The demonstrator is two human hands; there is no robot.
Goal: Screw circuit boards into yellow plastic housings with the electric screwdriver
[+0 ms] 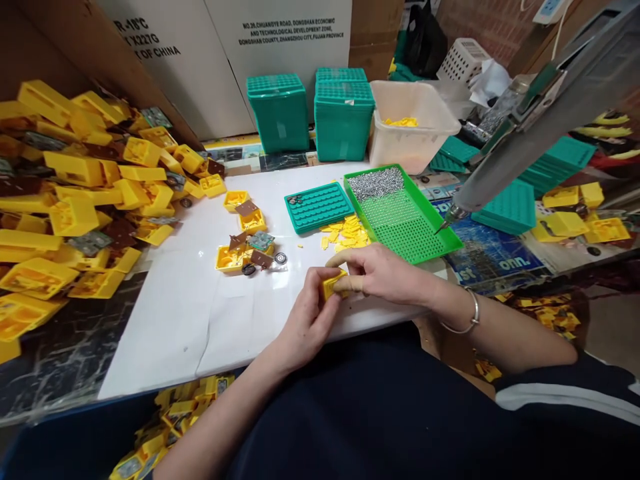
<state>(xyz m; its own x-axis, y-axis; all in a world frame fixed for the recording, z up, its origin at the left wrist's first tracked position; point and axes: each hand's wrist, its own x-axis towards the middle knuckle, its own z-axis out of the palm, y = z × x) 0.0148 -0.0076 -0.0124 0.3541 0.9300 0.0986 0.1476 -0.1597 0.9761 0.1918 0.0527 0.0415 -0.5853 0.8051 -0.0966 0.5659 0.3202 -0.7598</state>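
A small yellow plastic housing [329, 285] is held between both hands, just above the white board's near edge. My left hand [311, 313] is closed round its left side, thumb below and fingers behind. From the right, my right hand [373, 272] pinches at the housing's top and side; its fingertips partly hide the part. Just behind the hands lies a heap of small flat yellow pieces [350, 233]. Left of them, open yellow housings [230, 259] lie with brown boards, a green circuit board [261, 241] and round black-rimmed discs [281, 258].
A green perforated tray [420, 233] holds many silver screws [377, 183]. Beside it lies a teal ridged tray [320, 207]. An electric screwdriver [470, 193] hangs at the right. Yellow housings pile up at left [75, 200]. Teal stacks [279, 120] and a white bin [413, 130] stand behind.
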